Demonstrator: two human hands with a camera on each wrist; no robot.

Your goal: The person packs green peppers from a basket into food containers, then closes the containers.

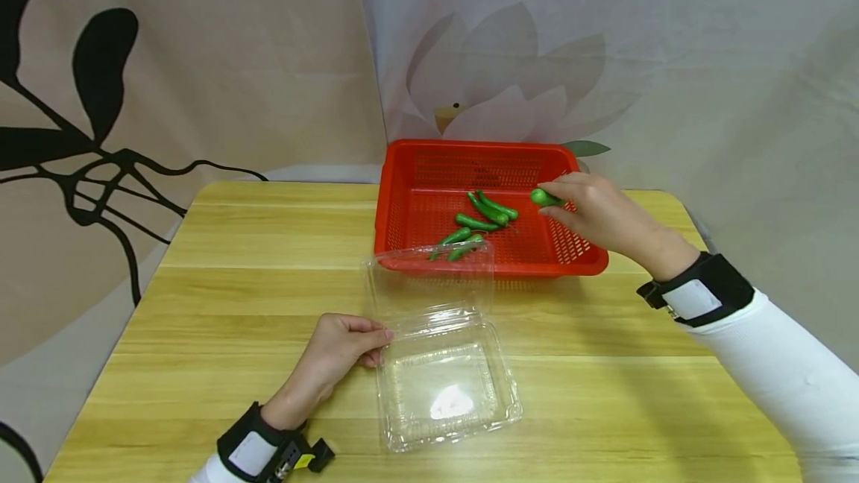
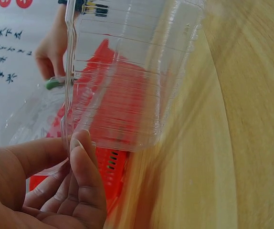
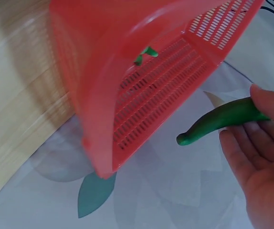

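Note:
In the head view my right hand (image 1: 593, 211) is over the right end of a red plastic basket (image 1: 429, 147), pinching a green chili pepper (image 3: 223, 119) between thumb and fingers. Seen from the right wrist, the pepper sticks out past the fingertips above the basket's rim. Several more green chili peppers (image 1: 486, 209) lie on the basket floor. My left hand (image 1: 342, 349) pinches the left edge of a clear plastic clamshell box (image 1: 446, 379) near its hinge. The box lies unfolded on the table, its lid (image 1: 432, 289) overlapping the basket's front rim in this view.
The basket stands toward the back of a light wooden table (image 1: 262, 267). Behind the table hangs a pale cloth backdrop (image 1: 282, 58) with printed flowers and dark stems. Both wrists wear black straps (image 1: 705, 289).

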